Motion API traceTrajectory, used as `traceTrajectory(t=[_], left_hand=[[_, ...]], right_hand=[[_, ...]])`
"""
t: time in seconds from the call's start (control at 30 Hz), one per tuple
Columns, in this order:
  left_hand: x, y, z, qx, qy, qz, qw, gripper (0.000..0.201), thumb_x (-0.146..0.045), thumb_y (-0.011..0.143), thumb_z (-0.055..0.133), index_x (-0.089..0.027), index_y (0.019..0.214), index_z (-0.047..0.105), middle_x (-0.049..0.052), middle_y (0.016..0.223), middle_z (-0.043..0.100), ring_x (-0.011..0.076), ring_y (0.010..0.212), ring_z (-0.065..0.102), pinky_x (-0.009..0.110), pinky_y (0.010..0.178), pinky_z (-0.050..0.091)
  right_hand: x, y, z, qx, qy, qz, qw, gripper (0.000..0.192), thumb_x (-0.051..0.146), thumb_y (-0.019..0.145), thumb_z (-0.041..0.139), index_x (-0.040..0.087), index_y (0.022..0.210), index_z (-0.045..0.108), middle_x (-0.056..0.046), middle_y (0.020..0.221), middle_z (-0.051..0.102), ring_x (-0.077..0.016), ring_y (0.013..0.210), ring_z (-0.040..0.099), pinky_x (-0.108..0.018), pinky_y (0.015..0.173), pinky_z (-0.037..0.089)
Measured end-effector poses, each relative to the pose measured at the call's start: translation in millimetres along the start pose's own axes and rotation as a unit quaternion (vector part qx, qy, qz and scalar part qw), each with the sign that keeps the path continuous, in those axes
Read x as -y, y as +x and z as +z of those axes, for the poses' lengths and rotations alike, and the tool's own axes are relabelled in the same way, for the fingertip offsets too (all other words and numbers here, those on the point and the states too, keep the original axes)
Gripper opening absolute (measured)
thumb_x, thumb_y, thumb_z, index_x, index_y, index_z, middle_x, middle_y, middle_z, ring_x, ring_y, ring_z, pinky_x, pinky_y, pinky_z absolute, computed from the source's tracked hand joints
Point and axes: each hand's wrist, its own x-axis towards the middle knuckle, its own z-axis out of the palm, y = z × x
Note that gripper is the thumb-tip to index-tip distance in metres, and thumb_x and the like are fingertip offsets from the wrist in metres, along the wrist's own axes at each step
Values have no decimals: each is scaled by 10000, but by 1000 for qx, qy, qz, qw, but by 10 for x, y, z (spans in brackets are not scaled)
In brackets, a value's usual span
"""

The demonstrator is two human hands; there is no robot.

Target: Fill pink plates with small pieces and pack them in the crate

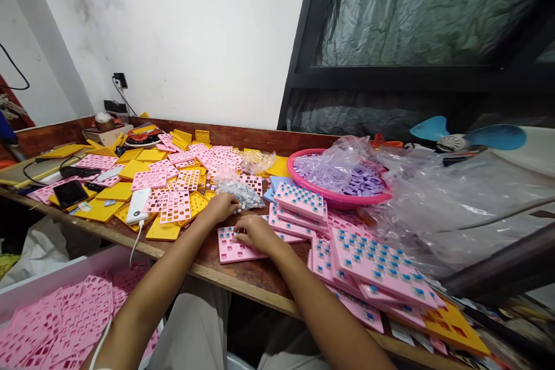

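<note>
Left hand (223, 206) curled at bead bag (239, 191), grip unclear, right hand (255, 231) loosely bent, perhaps pinching on pink grid tray (234, 248)

1. The grid plate (236, 245) is pink, dotted with blue inserts.
2. The basin (329, 196) is pink, holding lilac pieces (364, 180).
3. The flat boards (100, 210) are yellow.
4. The surface (255, 277) is brown wood.
5. The small bagged parts (240, 191) look blue-white, perhaps.

Bright even light, sharp centre, stretched edges
</note>
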Motion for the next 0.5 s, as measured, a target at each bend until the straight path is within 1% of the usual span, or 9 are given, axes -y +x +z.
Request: traceTrajectory(t=[0.1, 0.2, 0.27, 0.37, 0.5], left_hand=[[46, 45, 175, 18, -8, -3, 1000, 201, -353, 866, 645, -210, 879, 786, 54, 857, 770, 202, 778, 668, 285, 742, 488], [139, 4, 238, 34, -29, 0, 999, 184, -309, 865, 640, -196, 888, 784, 49, 878, 774, 192, 797, 674, 277, 776, 494], [201, -36, 224, 43, -47, 9, 998, 166, -276, 850, 655, -191, 916, 782, 44, 913, 777, 188, 830, 681, 267, 804, 498], [251, -76, 178, 58, -68, 19, 996, 163, -224, 804, 691, -192, 934, 785, 33, 930, 782, 187, 852, 690, 259, 814, 506], [220, -94, 87, 64, -73, 22, 995, 195, -150, 772, 681, -192, 927, 790, 31, 923, 785, 198, 847, 694, 277, 816, 519]], right_hand=[[7, 13, 73, -5, -10, 5, 1000, 185, 364, 822, 780, 208, 923, 782, -57, 932, 759, -205, 891, 672, -267, 774, 446], [-1, 21, 105, -10, -5, 15, 1000, 212, 370, 803, 801, 210, 938, 776, -54, 935, 759, -208, 893, 673, -269, 764, 444], [-3, 24, 98, -10, 5, 10, 1000, 177, 342, 812, 794, 209, 927, 777, -48, 934, 759, -202, 894, 672, -266, 764, 440], [7, 26, 66, 5, 15, -7, 1000, 73, 261, 853, 747, 211, 893, 782, -38, 912, 758, -179, 859, 666, -257, 747, 429], [47, 31, 47, 5, -8, -22, 1000, 55, 237, 861, 733, 212, 880, 778, -35, 906, 755, -179, 876, 662, -268, 776, 419]])
